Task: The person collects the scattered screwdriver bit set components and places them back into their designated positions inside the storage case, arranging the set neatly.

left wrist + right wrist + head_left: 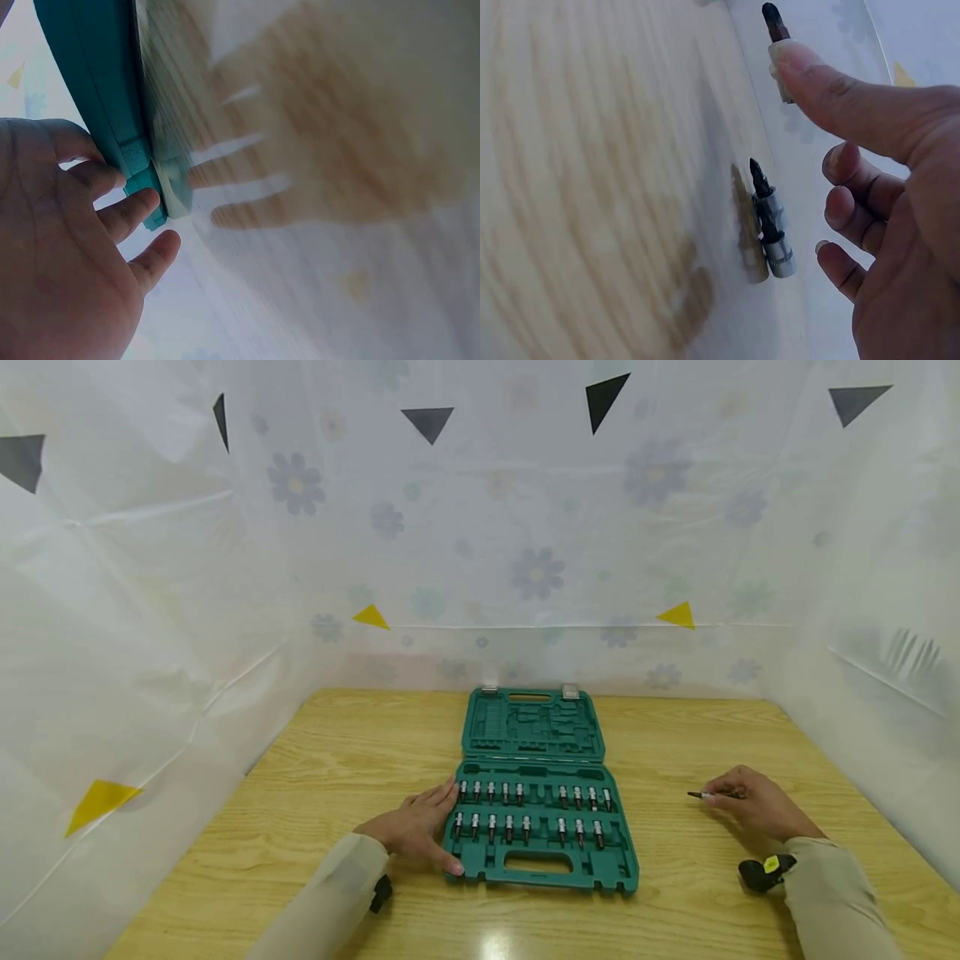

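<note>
An opened green plastic case (542, 881) lies on the table, its lower tray holding two rows of chrome bit sockets (492, 828). My left hand (416, 827) rests along the case's left side, thumb at the front corner and fingers stretched along the edge. In the left wrist view the fingertips (142, 210) touch the green side wall. To the right of the case, my right hand (753, 802) pinches a bit socket (774, 26) with its dark tip pointing left in the head view. Beyond the lower fingers, two more bit sockets (778, 259) lie on the tabletop.
The case lid (532, 722) is folded back, with moulded recesses and two metal latches at its far edge. The wood-grain table (360, 727) is bounded at the back and sides by white flower-print sheeting (465, 527) with black and yellow triangles.
</note>
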The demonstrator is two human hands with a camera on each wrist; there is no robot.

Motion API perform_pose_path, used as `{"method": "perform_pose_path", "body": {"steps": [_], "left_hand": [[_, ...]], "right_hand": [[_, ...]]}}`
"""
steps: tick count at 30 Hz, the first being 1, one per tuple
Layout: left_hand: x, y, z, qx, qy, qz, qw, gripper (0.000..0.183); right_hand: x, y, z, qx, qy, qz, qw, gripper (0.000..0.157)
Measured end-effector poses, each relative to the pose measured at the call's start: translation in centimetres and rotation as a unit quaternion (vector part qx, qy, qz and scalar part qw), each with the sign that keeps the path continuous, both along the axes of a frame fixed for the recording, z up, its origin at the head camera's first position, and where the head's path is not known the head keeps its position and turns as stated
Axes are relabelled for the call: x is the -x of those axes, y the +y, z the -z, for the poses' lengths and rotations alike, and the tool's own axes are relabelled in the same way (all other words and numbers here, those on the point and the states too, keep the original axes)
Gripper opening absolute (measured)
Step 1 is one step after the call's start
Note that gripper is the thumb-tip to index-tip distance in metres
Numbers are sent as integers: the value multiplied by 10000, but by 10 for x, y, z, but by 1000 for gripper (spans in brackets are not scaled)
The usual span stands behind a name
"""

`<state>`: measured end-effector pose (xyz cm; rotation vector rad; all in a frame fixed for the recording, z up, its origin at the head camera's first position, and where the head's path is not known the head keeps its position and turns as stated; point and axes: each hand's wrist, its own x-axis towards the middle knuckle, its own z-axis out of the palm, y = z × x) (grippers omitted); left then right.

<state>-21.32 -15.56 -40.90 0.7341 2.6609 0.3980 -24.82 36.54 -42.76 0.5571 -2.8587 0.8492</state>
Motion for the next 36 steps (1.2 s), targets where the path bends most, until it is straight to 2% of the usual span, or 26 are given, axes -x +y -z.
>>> {"method": "perform_pose_path", "body": {"steps": [6,11,22,30,36], "left_hand": [[-1,0,-1,-33,22,25,10000,116],[-1,0,-1,-64,14,57,10000,116],[0,0,0,1,33,23,10000,116],[0,0,1,-9,23,11,10000,116],[0,0,0,-9,38,27,10000,117]], "right_hand": [[4,-9,-3,6,520,-224,9984,13],[6,-19,-7,-55,646,-229,9976,11],[16,-51,-11,216,532,-502,9971,12],[24,-70,-13,309,375,-560,9973,13],[30,-80,-14,355,483,-752,9954,13]]}}
